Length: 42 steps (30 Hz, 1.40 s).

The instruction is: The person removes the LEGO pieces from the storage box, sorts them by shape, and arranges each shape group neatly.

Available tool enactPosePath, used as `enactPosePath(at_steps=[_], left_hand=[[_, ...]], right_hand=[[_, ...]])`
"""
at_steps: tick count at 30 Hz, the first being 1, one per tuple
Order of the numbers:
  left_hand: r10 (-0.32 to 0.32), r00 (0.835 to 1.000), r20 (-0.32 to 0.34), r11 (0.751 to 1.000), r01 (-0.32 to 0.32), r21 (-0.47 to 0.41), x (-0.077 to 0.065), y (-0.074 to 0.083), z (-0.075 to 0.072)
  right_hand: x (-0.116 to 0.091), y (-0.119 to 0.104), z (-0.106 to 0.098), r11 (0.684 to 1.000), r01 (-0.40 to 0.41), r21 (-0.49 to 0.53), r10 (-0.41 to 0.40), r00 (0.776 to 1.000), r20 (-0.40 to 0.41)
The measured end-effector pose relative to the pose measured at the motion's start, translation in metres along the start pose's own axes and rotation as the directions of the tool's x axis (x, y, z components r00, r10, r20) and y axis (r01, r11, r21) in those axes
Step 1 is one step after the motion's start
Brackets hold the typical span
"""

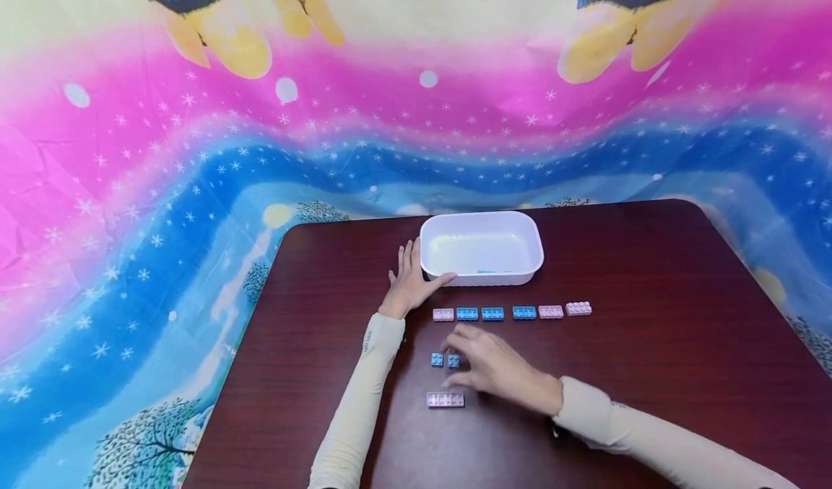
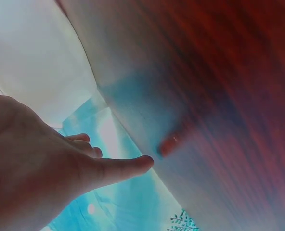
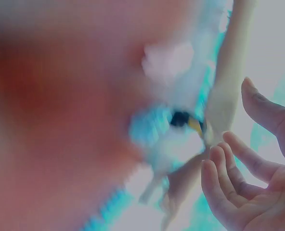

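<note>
My left hand [image 1: 411,283] rests at the near left corner of a white plastic tub [image 1: 481,280], thumb along its front and the other fingers stretched by its left side. In the left wrist view the thumb [image 2: 118,168] is straight. My right hand [image 1: 497,366] hovers by two small blue toy bricks [image 1: 438,360], with thumb and fingers apart around the right-hand blue brick [image 1: 453,361]. The right wrist view shows that hand's fingers [image 3: 217,192] loosely bent with nothing in them. Just nearer lies a long pink brick [image 1: 445,400].
Between tub and right hand runs a row of pink and blue bricks: a pink brick [image 1: 443,315] at left, several blue bricks [image 1: 492,314], another pink brick [image 1: 550,312] and a pale pink brick [image 1: 578,308]. A patterned cloth [image 1: 403,128] hangs behind the dark wooden table [image 1: 650,272].
</note>
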State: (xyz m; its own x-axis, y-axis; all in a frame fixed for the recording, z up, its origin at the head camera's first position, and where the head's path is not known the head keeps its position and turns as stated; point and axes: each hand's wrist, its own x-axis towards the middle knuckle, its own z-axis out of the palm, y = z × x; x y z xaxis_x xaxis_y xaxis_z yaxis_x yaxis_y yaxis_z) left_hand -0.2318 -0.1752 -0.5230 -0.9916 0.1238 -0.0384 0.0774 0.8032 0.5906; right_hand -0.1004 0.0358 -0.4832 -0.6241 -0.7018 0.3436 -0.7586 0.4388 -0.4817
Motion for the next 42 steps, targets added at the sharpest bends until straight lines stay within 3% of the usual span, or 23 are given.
enactPosePath(at_steps=[8,13,18,24,26,42], left_hand=[[0.001,1.0,-0.001,1.0,-0.001,0.017,-0.001,0.002,-0.002],[-0.002,1.0,-0.008,0.999,0.002,0.032,0.0,0.001,-0.001],[-0.011,1.0,-0.018,0.999,0.012,0.038,0.0,-0.002,0.0],[-0.016,1.0,-0.01,0.999,0.016,0.034,-0.001,0.0,0.0],[-0.01,1.0,-0.008,0.999,0.011,0.036,-0.001,0.001,-0.001],[-0.011,1.0,-0.015,0.999,0.012,0.042,0.002,0.002,0.0]], right_hand=[[0.056,0.051,-0.076,0.982,-0.175,0.067,0.18,0.979,-0.092],[0.092,0.101,-0.099,0.971,-0.237,0.042,0.237,0.971,0.017],[0.117,0.141,-0.09,0.969,-0.247,0.029,0.234,0.947,0.218],[0.13,0.16,-0.072,0.955,-0.293,0.035,0.25,0.866,0.433],[0.131,0.162,-0.068,0.952,-0.304,0.034,0.256,0.852,0.456],[0.139,0.171,-0.044,0.952,-0.303,0.046,0.231,0.809,0.54]])
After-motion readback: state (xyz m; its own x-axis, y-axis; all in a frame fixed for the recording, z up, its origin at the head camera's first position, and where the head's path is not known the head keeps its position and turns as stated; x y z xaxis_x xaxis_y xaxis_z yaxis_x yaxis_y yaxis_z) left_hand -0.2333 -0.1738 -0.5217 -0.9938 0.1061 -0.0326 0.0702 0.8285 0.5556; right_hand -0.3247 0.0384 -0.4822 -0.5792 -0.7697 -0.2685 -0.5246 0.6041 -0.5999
